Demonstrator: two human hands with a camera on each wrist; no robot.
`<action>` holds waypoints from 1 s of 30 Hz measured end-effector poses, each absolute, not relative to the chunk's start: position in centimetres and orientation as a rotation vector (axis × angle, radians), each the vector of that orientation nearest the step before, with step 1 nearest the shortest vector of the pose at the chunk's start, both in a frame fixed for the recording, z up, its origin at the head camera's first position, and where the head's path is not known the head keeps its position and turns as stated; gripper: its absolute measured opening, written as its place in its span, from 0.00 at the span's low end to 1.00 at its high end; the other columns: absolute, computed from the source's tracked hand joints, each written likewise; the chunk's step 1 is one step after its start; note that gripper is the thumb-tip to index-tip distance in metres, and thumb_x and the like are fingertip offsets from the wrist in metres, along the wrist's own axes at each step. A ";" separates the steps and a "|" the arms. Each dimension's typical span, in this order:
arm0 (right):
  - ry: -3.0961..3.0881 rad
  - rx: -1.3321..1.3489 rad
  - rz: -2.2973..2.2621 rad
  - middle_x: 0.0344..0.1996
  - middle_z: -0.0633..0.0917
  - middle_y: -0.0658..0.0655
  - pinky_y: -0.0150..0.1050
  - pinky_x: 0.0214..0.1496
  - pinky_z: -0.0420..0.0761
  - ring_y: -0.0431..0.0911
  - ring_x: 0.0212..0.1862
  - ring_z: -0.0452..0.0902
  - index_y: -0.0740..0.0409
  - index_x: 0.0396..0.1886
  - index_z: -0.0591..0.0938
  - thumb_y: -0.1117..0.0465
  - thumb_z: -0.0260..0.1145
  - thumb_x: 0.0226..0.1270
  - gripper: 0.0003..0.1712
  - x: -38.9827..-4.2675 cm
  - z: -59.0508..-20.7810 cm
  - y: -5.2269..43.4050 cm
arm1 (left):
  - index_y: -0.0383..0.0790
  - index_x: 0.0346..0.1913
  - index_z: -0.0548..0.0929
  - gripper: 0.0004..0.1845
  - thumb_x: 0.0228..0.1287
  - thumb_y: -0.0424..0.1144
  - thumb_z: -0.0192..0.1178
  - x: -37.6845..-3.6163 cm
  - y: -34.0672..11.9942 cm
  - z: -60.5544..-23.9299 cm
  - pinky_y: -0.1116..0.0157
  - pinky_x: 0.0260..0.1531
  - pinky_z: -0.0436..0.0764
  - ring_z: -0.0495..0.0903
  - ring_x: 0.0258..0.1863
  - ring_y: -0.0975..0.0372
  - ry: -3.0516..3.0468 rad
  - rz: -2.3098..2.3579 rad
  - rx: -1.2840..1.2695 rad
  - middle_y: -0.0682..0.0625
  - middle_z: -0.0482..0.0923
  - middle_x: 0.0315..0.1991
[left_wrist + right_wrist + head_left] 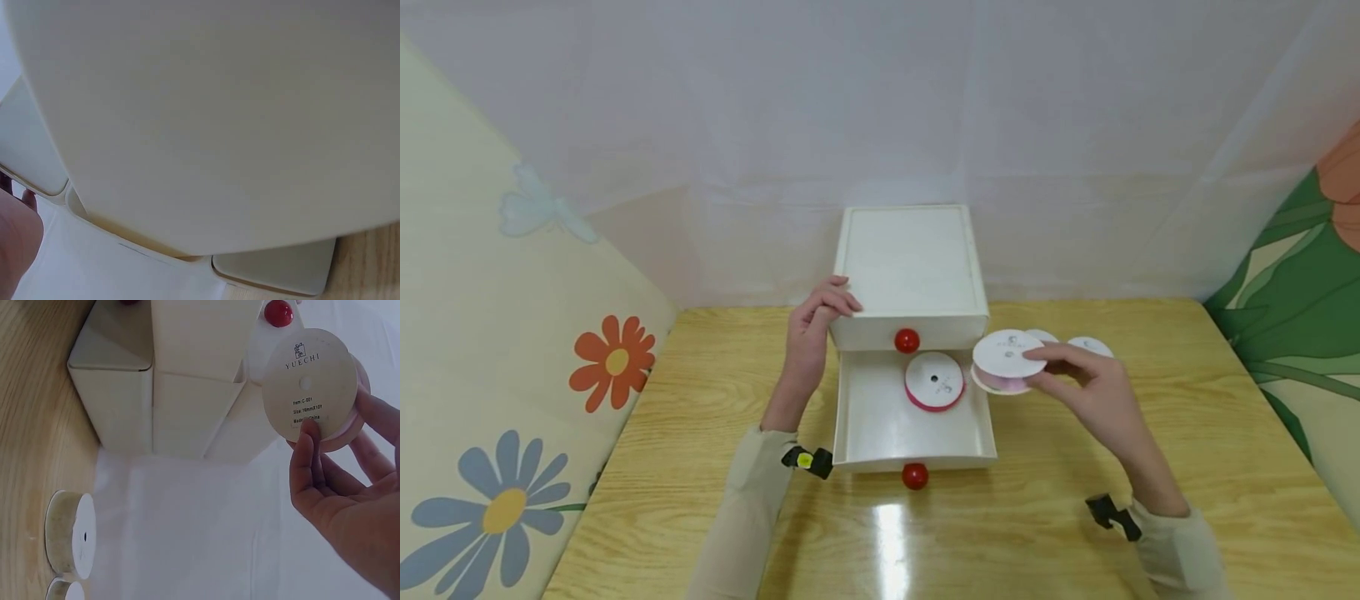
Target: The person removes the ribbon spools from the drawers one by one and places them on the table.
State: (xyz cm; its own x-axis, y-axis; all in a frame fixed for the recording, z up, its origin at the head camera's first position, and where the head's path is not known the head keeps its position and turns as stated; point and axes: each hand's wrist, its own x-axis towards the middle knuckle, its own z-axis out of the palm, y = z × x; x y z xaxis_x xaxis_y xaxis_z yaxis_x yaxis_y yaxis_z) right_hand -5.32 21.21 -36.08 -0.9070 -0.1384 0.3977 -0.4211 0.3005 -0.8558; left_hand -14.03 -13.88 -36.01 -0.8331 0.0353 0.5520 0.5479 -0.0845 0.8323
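My right hand (1090, 392) pinches a ribbon spool (1009, 353) with white discs and pale pink ribbon, just right of a small white drawer cabinet (913, 258). In the right wrist view, printed lettering shows on this spool's disc (310, 384). A pulled-out drawer (880, 429) with a red knob holds another spool (934, 379), wound with bright pink-red ribbon, lying flat. The left hand (820, 321) rests on the cabinet's left front top edge, its fingertips on the top. Only part of that hand (19, 240) appears in the left wrist view, where the drawer's side fills most of the picture.
Two more spools stand on the wooden table right of the cabinet, including one with pale ribbon (62, 532) and a smaller one (65, 590). The upper drawer's red knob (907, 340) juts above the pulled-out drawer. White cloth (775, 150) hangs behind; flower-printed panels flank the table.
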 end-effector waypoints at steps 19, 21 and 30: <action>-2.272 0.284 1.935 0.47 0.87 0.46 0.27 0.50 0.82 0.40 0.47 0.82 0.70 0.54 0.84 0.67 0.65 0.75 0.14 -5.9 -37.3 23.0 | 0.23 0.30 0.75 0.12 0.71 0.24 0.44 -14.0 -13.8 -36.0 0.54 0.73 0.60 0.71 0.63 0.54 -1.838 -1.975 -0.643 0.58 0.85 0.37; -2.283 0.263 1.938 0.48 0.87 0.45 0.27 0.50 0.82 0.40 0.48 0.82 0.69 0.55 0.85 0.65 0.66 0.75 0.14 -6.0 -37.4 23.3 | 0.23 0.30 0.75 0.12 0.71 0.24 0.44 -14.0 -13.8 -36.0 0.53 0.73 0.60 0.71 0.64 0.54 -1.839 -1.976 -0.643 0.58 0.85 0.37; -2.281 0.236 1.952 0.47 0.86 0.45 0.25 0.50 0.81 0.39 0.47 0.81 0.71 0.54 0.84 0.66 0.66 0.74 0.14 -6.5 -38.4 24.1 | 0.23 0.31 0.75 0.12 0.71 0.24 0.44 -13.9 -13.9 -36.1 0.53 0.73 0.60 0.71 0.64 0.54 -1.844 -1.974 -0.636 0.58 0.85 0.37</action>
State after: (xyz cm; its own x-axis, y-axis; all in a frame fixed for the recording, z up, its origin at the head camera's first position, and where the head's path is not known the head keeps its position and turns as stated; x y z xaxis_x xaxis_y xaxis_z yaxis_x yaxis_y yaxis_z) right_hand -6.48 24.09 -38.38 -0.9794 -0.0341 0.1991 -0.2019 0.1509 -0.9677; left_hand -13.94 -13.90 -36.08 -0.8322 0.0398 0.5530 0.5490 -0.0801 0.8320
